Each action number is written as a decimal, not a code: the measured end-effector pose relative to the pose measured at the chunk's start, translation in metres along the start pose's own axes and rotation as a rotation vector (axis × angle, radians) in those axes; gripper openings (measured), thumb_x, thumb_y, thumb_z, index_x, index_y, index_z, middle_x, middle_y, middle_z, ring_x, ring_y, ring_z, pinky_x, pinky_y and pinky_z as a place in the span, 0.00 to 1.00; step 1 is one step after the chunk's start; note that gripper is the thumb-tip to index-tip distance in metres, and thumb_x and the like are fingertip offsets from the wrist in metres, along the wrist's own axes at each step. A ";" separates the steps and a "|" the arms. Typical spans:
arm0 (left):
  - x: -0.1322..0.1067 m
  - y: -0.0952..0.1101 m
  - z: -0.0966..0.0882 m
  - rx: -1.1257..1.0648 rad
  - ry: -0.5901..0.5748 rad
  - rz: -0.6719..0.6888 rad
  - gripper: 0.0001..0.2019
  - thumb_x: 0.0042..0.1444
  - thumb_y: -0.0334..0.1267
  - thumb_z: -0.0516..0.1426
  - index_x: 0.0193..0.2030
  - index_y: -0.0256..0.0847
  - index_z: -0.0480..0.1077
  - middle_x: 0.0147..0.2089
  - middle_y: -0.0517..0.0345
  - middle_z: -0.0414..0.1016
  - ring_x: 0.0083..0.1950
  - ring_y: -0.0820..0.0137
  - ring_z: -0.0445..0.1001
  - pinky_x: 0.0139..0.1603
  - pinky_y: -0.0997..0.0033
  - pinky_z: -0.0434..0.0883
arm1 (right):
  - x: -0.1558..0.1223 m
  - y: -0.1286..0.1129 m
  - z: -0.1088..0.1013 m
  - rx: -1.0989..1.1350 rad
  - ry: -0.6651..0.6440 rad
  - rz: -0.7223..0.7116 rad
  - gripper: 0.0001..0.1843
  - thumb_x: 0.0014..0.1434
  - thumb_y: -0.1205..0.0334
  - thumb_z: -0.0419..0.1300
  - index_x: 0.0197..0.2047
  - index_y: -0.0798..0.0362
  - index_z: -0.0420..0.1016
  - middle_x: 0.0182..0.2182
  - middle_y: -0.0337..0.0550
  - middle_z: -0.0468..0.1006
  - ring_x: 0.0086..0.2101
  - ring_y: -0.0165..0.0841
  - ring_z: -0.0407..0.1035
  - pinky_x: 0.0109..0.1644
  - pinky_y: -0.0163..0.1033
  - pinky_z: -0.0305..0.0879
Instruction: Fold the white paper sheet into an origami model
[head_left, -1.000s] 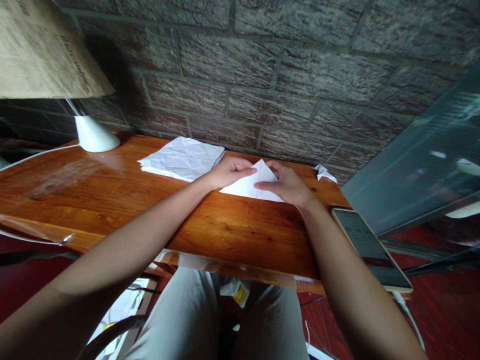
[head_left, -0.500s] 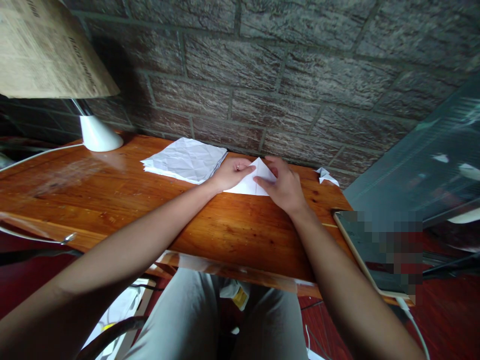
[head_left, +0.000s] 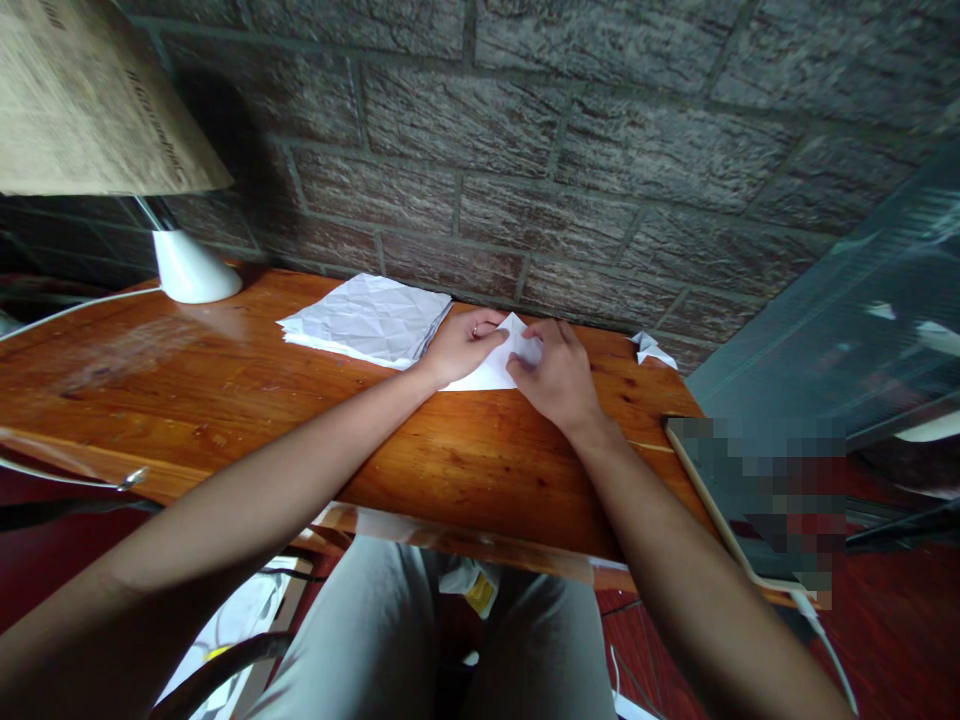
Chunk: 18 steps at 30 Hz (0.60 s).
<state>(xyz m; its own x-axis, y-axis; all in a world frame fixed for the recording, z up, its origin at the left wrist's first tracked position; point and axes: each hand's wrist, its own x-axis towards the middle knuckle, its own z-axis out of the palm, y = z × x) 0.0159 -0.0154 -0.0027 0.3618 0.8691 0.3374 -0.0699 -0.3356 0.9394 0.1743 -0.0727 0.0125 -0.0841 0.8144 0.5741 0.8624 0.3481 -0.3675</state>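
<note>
A white sheet of paper, folded to a point, lies on the wooden table close to the brick wall. My left hand, with a ring on one finger, presses its fingertips on the paper's left side. My right hand covers the paper's right part, its fingers bent and pinching the folded edge near the point. Both hands meet over the top of the fold.
A stack of creased white sheets lies left of my hands. A lamp with a white base stands at the back left. A small folded paper piece sits at the back right. A blurred flat device lies at the table's right edge.
My right hand has slid left over the paper, covering more of it. The visible white area has shrunk as the right part was folded inward. My left hand stayed in place.
</note>
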 end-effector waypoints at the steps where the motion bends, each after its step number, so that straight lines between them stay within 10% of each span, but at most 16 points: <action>1: 0.000 0.000 0.001 0.014 0.018 -0.001 0.08 0.55 0.39 0.60 0.38 0.37 0.76 0.27 0.63 0.78 0.26 0.73 0.72 0.30 0.75 0.67 | 0.000 0.000 0.000 -0.003 -0.005 0.001 0.15 0.54 0.67 0.61 0.46 0.55 0.72 0.47 0.57 0.77 0.44 0.47 0.74 0.52 0.52 0.71; 18: 0.000 -0.005 0.000 0.124 0.120 0.020 0.12 0.55 0.46 0.62 0.31 0.38 0.76 0.25 0.61 0.75 0.27 0.73 0.69 0.26 0.74 0.64 | -0.002 -0.001 0.005 0.004 -0.036 -0.075 0.07 0.58 0.62 0.60 0.39 0.52 0.78 0.41 0.51 0.81 0.41 0.43 0.77 0.52 0.48 0.72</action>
<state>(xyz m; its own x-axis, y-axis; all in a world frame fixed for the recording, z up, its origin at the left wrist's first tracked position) 0.0162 -0.0138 -0.0072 0.2473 0.8965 0.3677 0.0423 -0.3891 0.9202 0.1710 -0.0722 0.0083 -0.1659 0.8022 0.5735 0.8512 0.4101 -0.3274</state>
